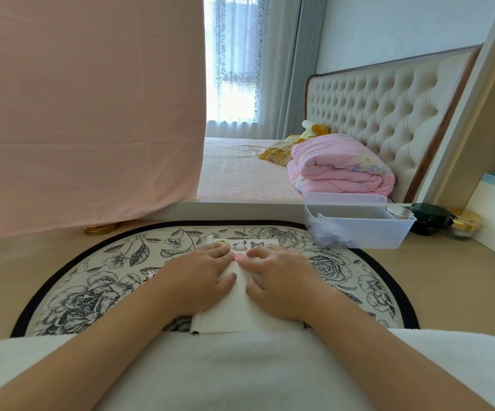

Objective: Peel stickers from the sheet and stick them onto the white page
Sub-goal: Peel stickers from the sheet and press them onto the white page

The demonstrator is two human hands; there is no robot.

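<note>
Smooth white page (240,310), left hand (207,271) flat on it, released, right hand (279,277) released, fingertips at pink sticker (237,257), round floral mat (92,280), translucent plastic bin (359,229) holding pale bits (332,235)

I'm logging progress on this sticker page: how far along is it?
Done: three cartoon stickers line the far edge of the white page. In hand: the left hand and right hand press flat around a pink sticker just below them. Left: what looks like the sticker sheet peeks out beside the left wrist, so more may follow.
</note>
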